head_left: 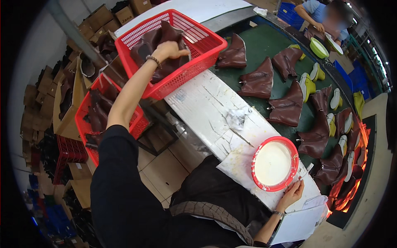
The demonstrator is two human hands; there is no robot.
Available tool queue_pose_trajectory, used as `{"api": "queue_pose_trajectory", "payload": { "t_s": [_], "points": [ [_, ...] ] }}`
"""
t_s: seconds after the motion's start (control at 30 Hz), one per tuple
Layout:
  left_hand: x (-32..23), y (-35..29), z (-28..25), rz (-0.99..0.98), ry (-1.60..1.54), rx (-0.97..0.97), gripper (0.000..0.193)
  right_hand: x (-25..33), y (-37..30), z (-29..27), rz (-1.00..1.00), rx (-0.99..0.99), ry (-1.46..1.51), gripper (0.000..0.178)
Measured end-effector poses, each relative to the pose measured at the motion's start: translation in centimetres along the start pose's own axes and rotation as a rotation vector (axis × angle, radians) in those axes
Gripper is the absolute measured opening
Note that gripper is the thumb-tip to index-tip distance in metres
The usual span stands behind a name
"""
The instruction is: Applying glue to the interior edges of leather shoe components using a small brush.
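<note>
My left hand (166,51) reaches into a red plastic basket (171,82) at the upper left. Its fingers are closed on a brown leather boot upper (159,35); the fingertips are partly hidden. My right hand (292,191) is low on the right, beside a red-rimmed bowl (254,173) of thick white paste (273,163). Pinched in its fingers is a thin pale stick (307,170) like a brush handle; its tip cannot be made out. The bowl sits on a paste-stained white board (202,111).
Several brown boots (285,103) with yellow-green ends lie on a green conveyor belt (264,39). At its far right glows an orange heater opening (360,159). A second red basket (92,151) stands lower left. Crumpled paper (237,118) lies on the board. A co-worker (316,16) handles shoes opposite.
</note>
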State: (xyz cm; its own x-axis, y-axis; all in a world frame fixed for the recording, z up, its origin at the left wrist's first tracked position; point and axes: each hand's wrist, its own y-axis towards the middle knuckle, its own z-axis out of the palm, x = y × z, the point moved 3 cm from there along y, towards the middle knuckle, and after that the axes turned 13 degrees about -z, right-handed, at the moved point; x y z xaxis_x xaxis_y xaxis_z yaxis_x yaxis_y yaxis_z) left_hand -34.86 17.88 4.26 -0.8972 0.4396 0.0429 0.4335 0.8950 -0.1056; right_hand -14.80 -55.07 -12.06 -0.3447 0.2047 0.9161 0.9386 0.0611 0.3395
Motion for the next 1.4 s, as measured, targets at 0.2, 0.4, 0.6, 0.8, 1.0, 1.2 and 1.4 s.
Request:
{"api": "queue_pose_trajectory", "payload": {
  "t_s": [0.2,0.4,0.6,0.8,1.0,1.2,1.4],
  "points": [
    [3.0,-8.5,-1.4,0.246,-0.631,-0.417,0.038,0.1,-0.8,-0.9,0.025,-0.018,-0.001,0.029],
    [20.6,-21.5,0.5,-0.339,-0.426,-0.618,0.040,0.6,-0.2,0.1,-0.021,0.045,-0.031,0.031],
    [32.8,-26.2,14.1,-0.532,0.013,-0.427,0.055,0.3,-0.2,-0.5,-0.040,0.106,-0.017,0.032],
    [31.5,-25.9,15.3,-0.184,0.540,-0.194,0.021,0.7,-0.4,0.0,-0.040,0.139,0.041,0.029],
    [26.6,-28.8,1.4,-0.143,0.116,-0.875,0.031,0.3,-0.5,-0.4,-0.037,0.096,0.075,0.028],
    [12.9,-31.9,-7.5,0.052,-0.842,-0.820,0.046,-0.3,-0.2,-0.4,-0.050,0.112,0.057,0.030],
    [5.5,-19.6,-9.1,0.248,-1.018,-0.748,0.071,0.3,-0.5,-0.4,-0.027,0.109,0.000,0.032]
  ]
}}
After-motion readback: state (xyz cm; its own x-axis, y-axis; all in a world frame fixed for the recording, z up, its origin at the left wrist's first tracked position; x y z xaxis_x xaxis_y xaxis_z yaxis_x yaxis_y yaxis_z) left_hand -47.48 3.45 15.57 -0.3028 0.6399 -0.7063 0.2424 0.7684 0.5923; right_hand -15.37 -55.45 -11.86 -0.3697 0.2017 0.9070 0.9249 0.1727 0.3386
